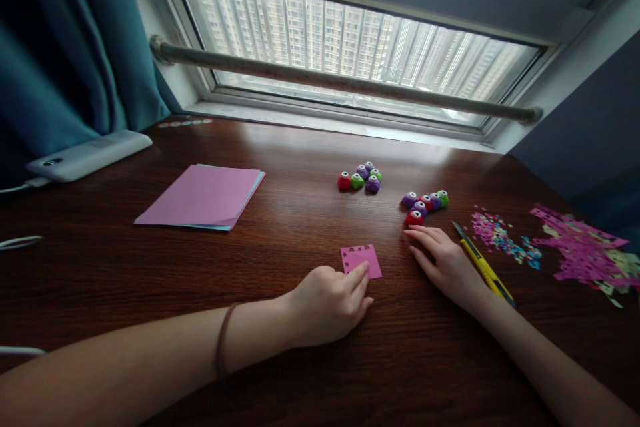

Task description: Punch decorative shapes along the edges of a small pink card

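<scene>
Dark wooden tabletop (300,227) below a window: a small pink card (361,260), its far edge already punched, is pinned by the left hand (327,306), fingers together. Right of the card, the right hand (445,262) rests flat, fingers spread, nearest the punches (425,204). No containers are seen; paper scraps (575,247) lie loose farther right.

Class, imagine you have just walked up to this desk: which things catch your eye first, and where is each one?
The left hand pins a small pink punched paper square at the desk's middle. Beyond the flat right hand sit two clusters of coloured mini craft punches. Far right lies a bright heap of pink paper scraps.
</scene>
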`<action>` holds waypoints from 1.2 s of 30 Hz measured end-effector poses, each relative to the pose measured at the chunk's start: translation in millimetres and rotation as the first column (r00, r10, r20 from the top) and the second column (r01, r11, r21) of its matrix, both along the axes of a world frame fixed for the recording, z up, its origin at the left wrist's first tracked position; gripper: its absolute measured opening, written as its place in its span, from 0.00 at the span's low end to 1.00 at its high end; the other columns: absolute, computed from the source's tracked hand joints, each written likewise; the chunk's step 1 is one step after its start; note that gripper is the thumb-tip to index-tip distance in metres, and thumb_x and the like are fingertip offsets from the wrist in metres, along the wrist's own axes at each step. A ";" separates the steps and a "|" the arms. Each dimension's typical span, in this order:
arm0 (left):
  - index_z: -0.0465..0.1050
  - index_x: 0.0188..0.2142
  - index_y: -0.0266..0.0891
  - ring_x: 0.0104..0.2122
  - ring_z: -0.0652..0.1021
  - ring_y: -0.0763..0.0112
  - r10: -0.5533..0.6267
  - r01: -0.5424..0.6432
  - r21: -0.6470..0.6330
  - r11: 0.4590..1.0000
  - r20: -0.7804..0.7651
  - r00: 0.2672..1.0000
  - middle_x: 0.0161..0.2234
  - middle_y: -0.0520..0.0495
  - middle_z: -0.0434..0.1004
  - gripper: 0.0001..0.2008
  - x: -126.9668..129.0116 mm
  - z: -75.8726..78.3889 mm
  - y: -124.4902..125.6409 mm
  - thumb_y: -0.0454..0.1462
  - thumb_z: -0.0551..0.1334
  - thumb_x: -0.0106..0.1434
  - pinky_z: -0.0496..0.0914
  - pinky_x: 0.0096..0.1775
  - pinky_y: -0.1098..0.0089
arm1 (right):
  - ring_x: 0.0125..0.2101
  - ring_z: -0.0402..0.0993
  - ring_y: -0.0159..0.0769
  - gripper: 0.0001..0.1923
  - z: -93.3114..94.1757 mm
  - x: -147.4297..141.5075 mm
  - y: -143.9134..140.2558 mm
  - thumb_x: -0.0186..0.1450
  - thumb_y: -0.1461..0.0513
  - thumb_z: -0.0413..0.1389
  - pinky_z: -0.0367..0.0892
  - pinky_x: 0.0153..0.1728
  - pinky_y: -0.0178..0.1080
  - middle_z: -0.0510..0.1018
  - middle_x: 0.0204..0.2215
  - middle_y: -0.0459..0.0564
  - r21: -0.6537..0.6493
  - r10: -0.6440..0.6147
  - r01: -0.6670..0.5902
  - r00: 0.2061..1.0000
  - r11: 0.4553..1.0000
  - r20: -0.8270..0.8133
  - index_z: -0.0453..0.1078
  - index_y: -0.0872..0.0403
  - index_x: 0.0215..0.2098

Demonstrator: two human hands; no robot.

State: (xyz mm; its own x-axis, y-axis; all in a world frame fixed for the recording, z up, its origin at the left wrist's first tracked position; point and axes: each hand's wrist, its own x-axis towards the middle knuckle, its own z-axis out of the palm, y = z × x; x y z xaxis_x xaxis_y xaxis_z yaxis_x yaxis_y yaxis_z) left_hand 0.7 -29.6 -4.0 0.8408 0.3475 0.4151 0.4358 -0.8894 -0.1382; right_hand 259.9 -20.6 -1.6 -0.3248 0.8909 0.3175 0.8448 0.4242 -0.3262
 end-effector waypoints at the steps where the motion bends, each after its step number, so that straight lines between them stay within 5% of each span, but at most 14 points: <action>1: 0.72 0.41 0.30 0.22 0.75 0.71 0.002 -0.002 -0.001 1.000 -0.001 1.000 0.42 0.40 0.76 0.16 -0.1 -0.3 0.0 0.38 0.51 0.64 0.67 0.19 0.68 | 0.49 0.62 0.37 0.14 -0.2 -0.4 0.0 0.65 0.64 0.48 0.61 0.52 0.41 0.69 0.47 0.53 0.000 0.003 -0.003 1.000 1.000 0.003 0.65 0.56 0.49; 14: 0.72 0.38 0.30 0.21 0.74 0.71 0.018 -0.018 0.013 1.000 0.008 1.000 0.39 0.39 0.76 0.15 0.8 -1.2 -0.4 0.37 0.50 0.64 0.66 0.20 0.68 | 0.50 0.60 0.41 0.15 -0.9 -4.9 -2.0 0.65 0.64 0.48 0.61 0.52 0.47 0.67 0.50 0.54 -0.008 0.020 -0.020 1.000 1.000 0.006 0.64 0.55 0.50; 22: 0.71 0.42 0.29 0.23 0.75 0.70 0.015 -0.015 -0.014 1.000 -0.005 1.000 0.43 0.39 0.74 0.16 0.4 -0.1 -0.5 0.37 0.49 0.64 0.69 0.21 0.67 | 0.49 0.62 0.37 0.15 5.8 -15.1 -9.4 0.65 0.67 0.48 0.63 0.50 0.44 0.70 0.46 0.51 0.010 0.184 -0.184 0.979 0.983 -0.087 0.63 0.53 0.50; 30: 0.61 0.54 0.29 0.32 0.77 0.68 0.031 -0.039 -0.170 0.985 -0.052 0.998 0.54 0.36 0.65 0.21 -0.4 4.8 1.8 0.38 0.46 0.65 0.73 0.28 0.66 | 0.49 0.62 0.38 0.17 -0.5 -20.6 -8.2 0.65 0.68 0.48 0.64 0.50 0.45 0.70 0.47 0.52 0.016 0.256 -0.256 0.963 0.967 -0.088 0.62 0.52 0.51; 36: 0.61 0.52 0.33 0.39 0.76 0.64 0.096 -0.105 -0.327 0.939 -0.041 0.994 0.50 0.41 0.68 0.19 -1.0 8.9 3.7 0.40 0.48 0.65 0.74 0.35 0.66 | 0.49 0.62 0.39 0.16 -1.6 -31.0 6.2 0.65 0.67 0.48 0.63 0.50 0.46 0.69 0.49 0.53 0.070 0.278 -0.276 0.960 0.959 -0.021 0.63 0.53 0.50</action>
State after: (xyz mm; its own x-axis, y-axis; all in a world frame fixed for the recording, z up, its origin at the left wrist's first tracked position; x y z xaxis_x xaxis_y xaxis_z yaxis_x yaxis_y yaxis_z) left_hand -0.4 -25.9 4.9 0.8029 0.5442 0.2434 0.5255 -0.8388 0.1422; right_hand 229.0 -14.4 -3.2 -0.5453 0.7442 0.3858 0.6813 0.6616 -0.3132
